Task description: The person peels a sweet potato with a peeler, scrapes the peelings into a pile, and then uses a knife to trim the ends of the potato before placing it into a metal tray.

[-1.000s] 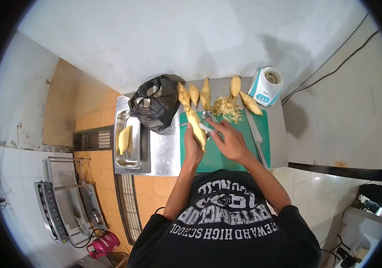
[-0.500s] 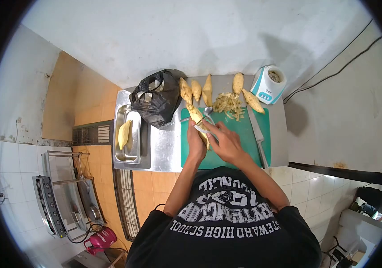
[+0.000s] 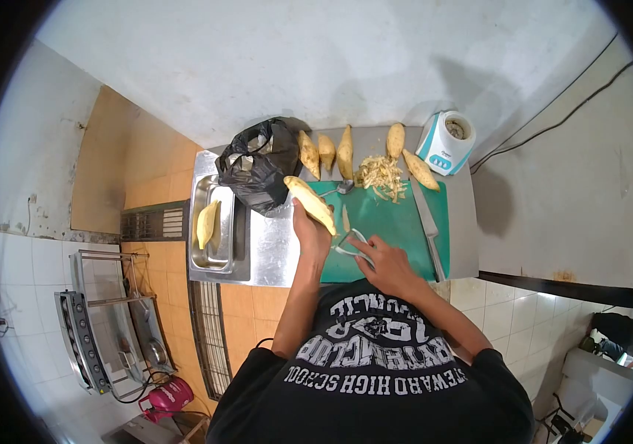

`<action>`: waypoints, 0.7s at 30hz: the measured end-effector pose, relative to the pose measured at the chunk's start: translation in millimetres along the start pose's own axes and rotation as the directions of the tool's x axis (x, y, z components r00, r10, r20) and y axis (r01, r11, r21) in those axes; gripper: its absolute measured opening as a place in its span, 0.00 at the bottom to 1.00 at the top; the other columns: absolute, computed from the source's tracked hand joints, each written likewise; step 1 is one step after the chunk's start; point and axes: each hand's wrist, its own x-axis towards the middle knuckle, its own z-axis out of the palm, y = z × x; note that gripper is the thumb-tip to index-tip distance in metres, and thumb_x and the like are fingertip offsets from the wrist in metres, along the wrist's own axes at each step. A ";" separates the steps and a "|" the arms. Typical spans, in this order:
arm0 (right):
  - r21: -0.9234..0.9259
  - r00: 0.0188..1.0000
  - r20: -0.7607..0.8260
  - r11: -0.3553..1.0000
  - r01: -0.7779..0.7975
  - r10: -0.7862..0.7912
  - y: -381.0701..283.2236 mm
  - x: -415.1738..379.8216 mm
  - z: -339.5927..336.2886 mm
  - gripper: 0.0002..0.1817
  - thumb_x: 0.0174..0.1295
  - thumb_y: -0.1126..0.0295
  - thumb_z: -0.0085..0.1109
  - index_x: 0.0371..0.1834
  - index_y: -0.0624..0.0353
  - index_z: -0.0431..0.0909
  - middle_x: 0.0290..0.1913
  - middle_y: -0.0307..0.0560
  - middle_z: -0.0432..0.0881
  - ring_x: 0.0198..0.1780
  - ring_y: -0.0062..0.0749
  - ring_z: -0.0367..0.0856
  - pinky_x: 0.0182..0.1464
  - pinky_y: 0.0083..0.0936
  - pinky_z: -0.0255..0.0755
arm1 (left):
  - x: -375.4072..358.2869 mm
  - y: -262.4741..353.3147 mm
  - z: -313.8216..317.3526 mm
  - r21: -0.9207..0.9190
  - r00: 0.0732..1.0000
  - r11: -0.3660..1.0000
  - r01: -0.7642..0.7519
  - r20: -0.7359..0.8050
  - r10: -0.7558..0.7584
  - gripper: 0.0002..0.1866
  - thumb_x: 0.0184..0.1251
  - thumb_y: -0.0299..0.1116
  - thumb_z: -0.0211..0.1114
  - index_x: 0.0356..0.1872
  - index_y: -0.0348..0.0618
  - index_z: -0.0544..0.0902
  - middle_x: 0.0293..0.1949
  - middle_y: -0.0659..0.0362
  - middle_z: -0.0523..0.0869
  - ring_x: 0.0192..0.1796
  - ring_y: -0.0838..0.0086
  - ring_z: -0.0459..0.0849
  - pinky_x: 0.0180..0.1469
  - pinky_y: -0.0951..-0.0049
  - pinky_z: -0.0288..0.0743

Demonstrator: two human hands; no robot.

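Observation:
My left hand is wrapped round a sweet potato, tilted up over the left edge of the green cutting board. Much of its upper side is pale and peeled. Closed on a white-framed peeler, my right hand is low over the board, apart from the sweet potato. A thin strip of peel is near the peeler. Towards the board's back edge lies a heap of peelings, with a metal spoon to its left.
A large knife lies along the board's right side. Several unpeeled sweet potatoes line the back, near a white-and-blue appliance base. At left are a black plastic bag and a metal basin holding a pale sweet potato.
My left hand has moved left, turning the sweet potato so its pale peeled side shows. My right hand and the peeler have drawn away from it, down and to the right.

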 end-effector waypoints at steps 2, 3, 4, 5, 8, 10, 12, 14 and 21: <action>0.038 0.998 0.046 0.998 -0.054 0.052 5.9 -4.3 -4.8 0.25 0.72 0.58 0.56 0.73 0.37 0.75 0.47 0.53 0.79 0.40 0.54 0.85 0.40 0.48 0.79 | 9.8 2.8 -8.0 0.000 0.997 0.999 -0.048 0.066 0.047 0.26 0.85 0.55 0.46 0.64 0.44 0.72 0.50 0.58 0.80 0.50 0.66 0.79 0.56 0.54 0.73; 0.034 0.998 0.045 0.998 -0.045 0.044 8.9 -1.8 -7.3 0.25 0.72 0.58 0.56 0.73 0.37 0.75 0.47 0.53 0.79 0.40 0.54 0.85 0.40 0.48 0.79 | 12.3 3.3 -10.2 -0.017 0.996 0.999 -0.034 0.083 0.035 0.26 0.85 0.55 0.46 0.64 0.43 0.73 0.50 0.58 0.80 0.50 0.66 0.79 0.56 0.55 0.73; 0.013 0.999 -0.018 0.999 -0.046 0.046 11.9 3.6 -10.5 0.25 0.72 0.58 0.56 0.73 0.38 0.75 0.47 0.53 0.79 0.40 0.53 0.85 0.40 0.48 0.79 | 16.4 3.9 -11.4 -0.032 0.994 0.999 -0.021 0.104 0.024 0.26 0.85 0.55 0.46 0.64 0.43 0.73 0.50 0.58 0.80 0.50 0.65 0.79 0.56 0.55 0.74; -0.005 0.995 -0.083 0.999 -0.050 0.049 13.5 8.7 -13.1 0.25 0.72 0.59 0.56 0.72 0.38 0.75 0.48 0.52 0.79 0.40 0.53 0.85 0.40 0.48 0.79 | 20.6 1.1 -17.5 -0.042 0.985 0.999 0.025 0.173 -0.017 0.25 0.86 0.53 0.45 0.64 0.42 0.73 0.52 0.58 0.80 0.51 0.65 0.79 0.57 0.56 0.74; 0.063 0.983 -0.179 0.997 -0.040 0.051 -0.1 35.0 -32.4 0.25 0.72 0.62 0.58 0.72 0.41 0.76 0.46 0.52 0.81 0.39 0.54 0.84 0.43 0.47 0.78 | 10.9 -4.4 -6.7 -0.107 0.976 0.983 0.146 0.179 -0.125 0.23 0.86 0.50 0.43 0.64 0.42 0.72 0.52 0.56 0.80 0.52 0.64 0.80 0.58 0.58 0.74; 0.035 0.986 -0.165 0.999 -0.013 0.018 -6.8 51.0 -36.6 0.25 0.72 0.61 0.57 0.73 0.40 0.75 0.49 0.54 0.81 0.39 0.55 0.85 0.41 0.48 0.79 | 7.8 -12.7 -0.2 -0.079 0.980 0.989 0.128 0.166 -0.114 0.23 0.87 0.47 0.42 0.65 0.40 0.72 0.53 0.56 0.80 0.53 0.65 0.80 0.59 0.58 0.74; 0.006 0.988 -0.151 1.000 0.022 -0.021 -11.9 55.4 -33.8 0.25 0.72 0.60 0.56 0.73 0.39 0.75 0.51 0.55 0.80 0.39 0.56 0.85 0.39 0.49 0.80 | -0.1 -14.6 6.4 -0.020 0.978 0.993 0.114 0.179 -0.109 0.24 0.87 0.48 0.43 0.66 0.40 0.71 0.54 0.55 0.80 0.55 0.64 0.80 0.60 0.58 0.74; -0.037 0.992 -0.127 0.999 0.026 -0.030 -15.1 53.0 -25.7 0.25 0.72 0.60 0.56 0.73 0.39 0.74 0.51 0.57 0.80 0.39 0.58 0.85 0.38 0.49 0.79 | -0.3 -11.8 8.7 -0.012 0.979 0.996 0.093 0.182 -0.089 0.25 0.87 0.49 0.43 0.67 0.40 0.70 0.55 0.55 0.80 0.56 0.64 0.80 0.62 0.57 0.74; 0.054 0.994 -0.108 0.998 0.029 -0.023 -8.8 31.9 -9.3 0.26 0.72 0.60 0.57 0.74 0.41 0.74 0.51 0.59 0.80 0.38 0.57 0.85 0.38 0.49 0.80 | -5.8 -14.2 0.5 -0.005 0.995 1.000 0.020 0.100 -0.019 0.25 0.87 0.51 0.43 0.67 0.42 0.70 0.55 0.55 0.80 0.55 0.64 0.80 0.58 0.51 0.77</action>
